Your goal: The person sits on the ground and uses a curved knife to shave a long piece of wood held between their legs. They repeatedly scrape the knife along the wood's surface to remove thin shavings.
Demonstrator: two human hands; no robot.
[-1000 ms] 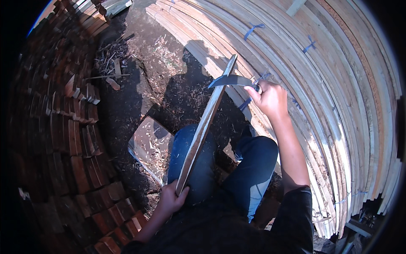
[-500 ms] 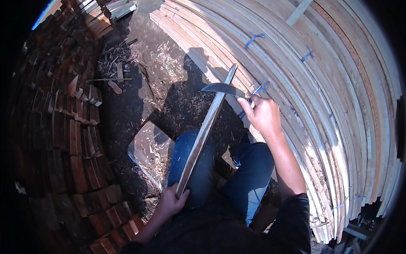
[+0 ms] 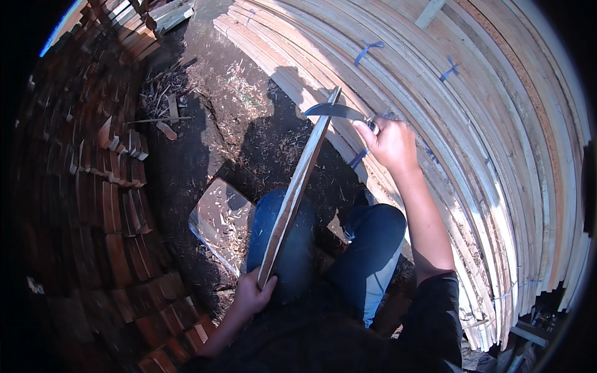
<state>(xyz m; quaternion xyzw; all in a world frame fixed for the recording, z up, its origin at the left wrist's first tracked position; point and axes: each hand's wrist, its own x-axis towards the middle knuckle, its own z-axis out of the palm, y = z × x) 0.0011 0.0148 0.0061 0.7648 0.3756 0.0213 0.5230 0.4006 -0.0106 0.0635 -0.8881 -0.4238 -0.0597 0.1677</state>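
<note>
My left hand (image 3: 252, 294) is wrapped round the near end of a long wooden stick (image 3: 296, 186), which slants up and away to the right across my left knee. One face of the stick is pale, and bark-brown wood shows along its near part. My right hand (image 3: 394, 144) grips the handle of a curved knife (image 3: 336, 111), mostly hidden by the fingers. The dark blade lies crosswise over the stick close to its far end, its tip pointing left. Whether the edge bites into the wood I cannot tell.
Long pale wooden strips (image 3: 398, 81), bundled with blue ties (image 3: 368, 51), are piled on the right. Stacked reddish-brown wood blocks (image 3: 112, 205) line the left. A flat board (image 3: 219, 214) strewn with shavings lies beside my left knee. More shavings (image 3: 166, 93) litter the dark ground.
The knife and my right hand have moved up and slightly away, nearer the stick's far end. The stick has shifted slightly left at its far end; my left hand keeps its hold.
</note>
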